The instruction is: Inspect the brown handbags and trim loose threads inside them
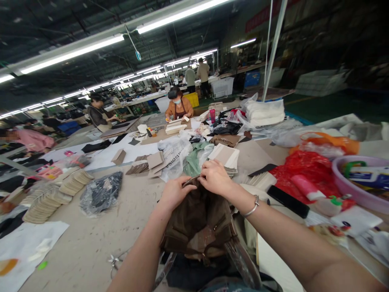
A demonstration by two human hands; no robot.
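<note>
A brown bag (pixel 200 231) lies at the table's near edge in front of me, its opening towards the camera and clear-wrapped straps hanging down. My left hand (pixel 176 192) pinches the bag's far rim between thumb and fingers. Close beside it, my right hand (pixel 215 177) has its fingers closed on the same rim. A bracelet circles my right wrist. Just beyond my hands are a stack of beige pieces (pixel 225 156) and a green cloth (pixel 196 158). The inside of the bag is dark, and its contents cannot be made out.
To the left lie a plastic-wrapped dark bundle (pixel 101 192), stacked beige pieces (pixel 48 198) and metal snips (pixel 114 261). On the right are a black phone (pixel 288 201), a red plastic bag (pixel 313 170) and a purple basin (pixel 337 174). A person (pixel 179 107) sits across the table.
</note>
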